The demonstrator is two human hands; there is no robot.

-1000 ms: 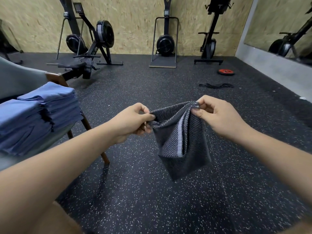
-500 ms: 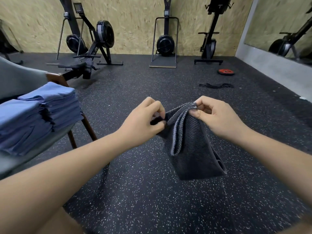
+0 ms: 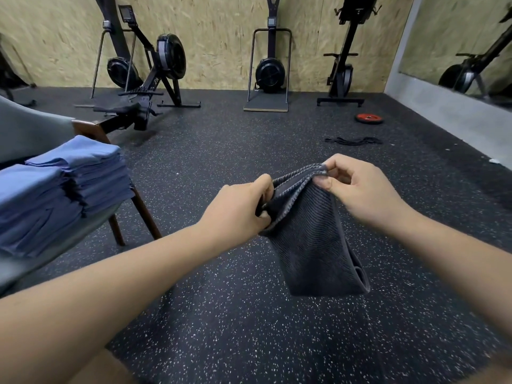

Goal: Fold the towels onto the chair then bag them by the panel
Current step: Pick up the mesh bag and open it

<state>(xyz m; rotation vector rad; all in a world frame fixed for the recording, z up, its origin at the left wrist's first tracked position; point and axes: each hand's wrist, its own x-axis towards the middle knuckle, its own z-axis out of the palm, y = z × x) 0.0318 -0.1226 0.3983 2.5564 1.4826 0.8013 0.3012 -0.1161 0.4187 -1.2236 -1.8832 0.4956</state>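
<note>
A dark grey ribbed towel (image 3: pixel 310 239) hangs folded in the air in front of me. My left hand (image 3: pixel 238 209) grips its left upper edge with curled fingers. My right hand (image 3: pixel 360 189) pinches the right upper corner between thumb and fingers. Two stacks of folded blue towels (image 3: pixel 69 184) lie on the grey chair (image 3: pixel 33 128) at the left, well apart from both hands. No bag is in view.
Dark speckled rubber floor (image 3: pixel 249 328) stretches all around. Rowing and ski machines (image 3: pixel 155 70) stand along the wooden back wall. A red weight plate (image 3: pixel 369 118) and a black band (image 3: pixel 353 140) lie on the floor at right. A mirror wall is at far right.
My hands came closer together, bringing the towel's upper edges together. My left hand turned over and shifted its hold, and the hanging fold swung slightly right.
</note>
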